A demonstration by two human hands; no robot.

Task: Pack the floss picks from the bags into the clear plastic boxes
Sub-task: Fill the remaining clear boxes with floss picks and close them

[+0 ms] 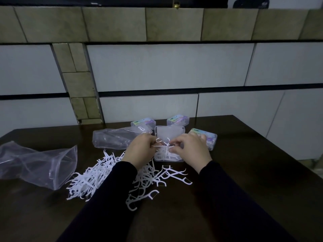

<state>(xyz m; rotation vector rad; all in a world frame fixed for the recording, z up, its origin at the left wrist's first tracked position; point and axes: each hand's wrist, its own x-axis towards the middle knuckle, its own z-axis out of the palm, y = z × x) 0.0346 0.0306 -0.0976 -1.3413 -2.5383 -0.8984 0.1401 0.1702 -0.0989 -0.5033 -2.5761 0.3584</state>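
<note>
both hands (142, 148) (190, 148) pinch floss picks (163, 145)

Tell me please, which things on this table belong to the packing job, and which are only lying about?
Job:
- both hands, left hand and right hand, pinching floss picks
- open clear box
- loose pile of picks
- two plastic bags
- three closed boxes

Lying about:
- nothing on the dark table
</note>
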